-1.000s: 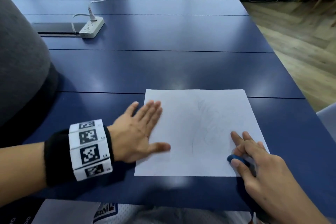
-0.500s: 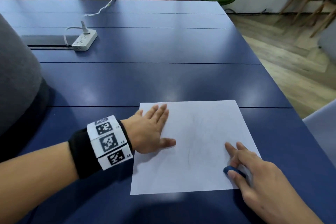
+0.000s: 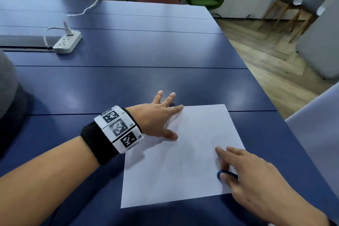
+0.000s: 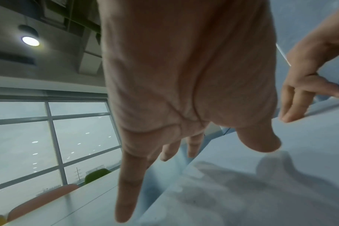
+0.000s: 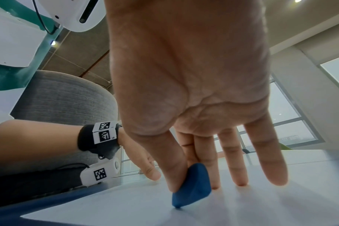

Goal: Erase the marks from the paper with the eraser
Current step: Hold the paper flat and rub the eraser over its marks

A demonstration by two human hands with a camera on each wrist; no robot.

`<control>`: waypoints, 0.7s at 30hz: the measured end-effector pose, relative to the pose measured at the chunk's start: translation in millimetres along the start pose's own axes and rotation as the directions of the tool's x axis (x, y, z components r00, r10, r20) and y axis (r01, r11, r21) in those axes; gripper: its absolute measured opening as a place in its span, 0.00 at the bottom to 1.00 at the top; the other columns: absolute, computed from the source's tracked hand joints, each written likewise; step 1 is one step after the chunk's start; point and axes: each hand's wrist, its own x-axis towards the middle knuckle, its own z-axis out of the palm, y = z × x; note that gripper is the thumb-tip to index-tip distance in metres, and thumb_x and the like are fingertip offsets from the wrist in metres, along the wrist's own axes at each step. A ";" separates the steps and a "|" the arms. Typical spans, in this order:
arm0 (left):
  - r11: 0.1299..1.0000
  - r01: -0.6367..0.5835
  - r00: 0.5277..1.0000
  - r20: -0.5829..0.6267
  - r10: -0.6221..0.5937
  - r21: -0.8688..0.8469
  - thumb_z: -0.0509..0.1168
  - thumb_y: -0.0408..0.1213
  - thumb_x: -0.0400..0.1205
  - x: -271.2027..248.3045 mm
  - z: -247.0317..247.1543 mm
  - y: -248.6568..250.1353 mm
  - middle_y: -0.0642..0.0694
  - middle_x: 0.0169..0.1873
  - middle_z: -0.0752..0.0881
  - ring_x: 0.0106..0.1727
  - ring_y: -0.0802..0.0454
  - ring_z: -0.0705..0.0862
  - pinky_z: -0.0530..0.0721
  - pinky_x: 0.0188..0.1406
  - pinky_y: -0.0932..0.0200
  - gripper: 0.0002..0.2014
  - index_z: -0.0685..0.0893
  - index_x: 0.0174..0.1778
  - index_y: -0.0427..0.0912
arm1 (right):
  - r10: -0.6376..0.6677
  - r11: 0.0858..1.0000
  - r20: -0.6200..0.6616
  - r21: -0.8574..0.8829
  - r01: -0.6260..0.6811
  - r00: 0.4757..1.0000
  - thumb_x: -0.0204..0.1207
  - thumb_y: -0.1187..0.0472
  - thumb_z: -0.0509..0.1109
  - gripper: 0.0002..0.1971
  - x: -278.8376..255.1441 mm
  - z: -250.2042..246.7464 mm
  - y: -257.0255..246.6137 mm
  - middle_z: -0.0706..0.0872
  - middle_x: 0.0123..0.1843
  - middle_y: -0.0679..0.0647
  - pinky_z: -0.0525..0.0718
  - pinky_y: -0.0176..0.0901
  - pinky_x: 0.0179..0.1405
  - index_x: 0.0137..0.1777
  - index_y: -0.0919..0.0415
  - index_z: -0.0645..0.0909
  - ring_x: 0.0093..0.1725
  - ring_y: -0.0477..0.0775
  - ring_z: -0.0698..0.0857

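One pinch only: right hand [image 3: 256,176] clamping blue eraser [image 3: 222,174] near paper's [image 3: 183,180] 4 o'clock edge, faint marks [image 3: 185,159] lying toward 9 o'clock, left hand [image 3: 157,121] flat, splayed at 10 o'clock corner.

Left hand shifts toward the paper's far corner

The left hand [image 3: 157,118] now spreads over the far left corner of the paper [image 3: 192,154], its fingertips [image 3: 160,92] reaching past the sheet's edge onto the table [image 3: 128,82].

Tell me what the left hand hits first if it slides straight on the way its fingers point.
Likely nothing soon. The left hand lies flat at the paper's far left corner, fingers pointing across bare table toward the far chairs. The power strip sits well left of that line, though depth is hard to judge.
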 end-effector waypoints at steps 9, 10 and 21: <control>0.999 -0.013 0.999 0.050 0.015 -0.034 0.72 0.61 0.73 13.7 -1.1 -3.7 0.52 0.85 0.38 0.85 0.36 0.39 0.70 0.72 0.33 0.49 0.47 0.82 0.70 | -0.031 0.992 0.049 0.122 0.025 0.998 0.76 0.48 0.69 0.04 27.5 -32.3 10.5 0.88 0.48 0.40 0.83 0.38 0.45 0.40 0.43 0.78 0.47 0.43 0.85; 0.999 -0.011 0.999 0.049 0.013 -0.046 0.73 0.61 0.73 14.5 -1.0 -4.3 0.52 0.85 0.38 0.85 0.36 0.38 0.70 0.73 0.33 0.49 0.47 0.82 0.70 | -0.048 0.984 0.007 0.173 0.046 0.999 0.76 0.51 0.71 0.05 38.9 -38.1 10.1 0.88 0.42 0.40 0.83 0.35 0.39 0.39 0.44 0.80 0.43 0.42 0.85; 0.998 -0.011 1.000 -0.003 0.011 0.054 0.70 0.69 0.69 10.9 -6.6 -4.6 0.51 0.86 0.44 0.85 0.37 0.46 0.75 0.63 0.40 0.50 0.44 0.80 0.76 | -0.180 0.936 -0.095 0.289 0.200 0.979 0.72 0.58 0.76 0.06 149.2 -43.6 -6.5 0.87 0.31 0.49 0.81 0.35 0.28 0.45 0.56 0.83 0.23 0.36 0.81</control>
